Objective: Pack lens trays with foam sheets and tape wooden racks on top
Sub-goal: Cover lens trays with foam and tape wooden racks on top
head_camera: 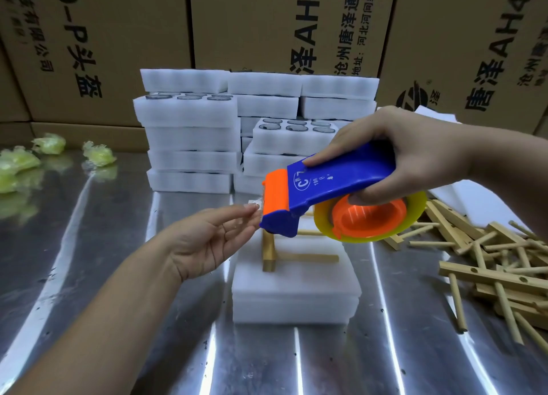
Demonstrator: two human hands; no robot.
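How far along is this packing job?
Done: the front foam pack is covered, with a wooden rack lying on top. In hand: the right hand grips the tape dispenser while the left hand pinches the tape end; no tape shows on the pack yet. Left: stacked trays behind, some with lenses uncovered, and a pile of loose racks.

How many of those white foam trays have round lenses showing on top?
2: the left-stack tray, partly under a foam block, and the middle tray just behind the tape dispenser. Covered trays may hide more lenses.
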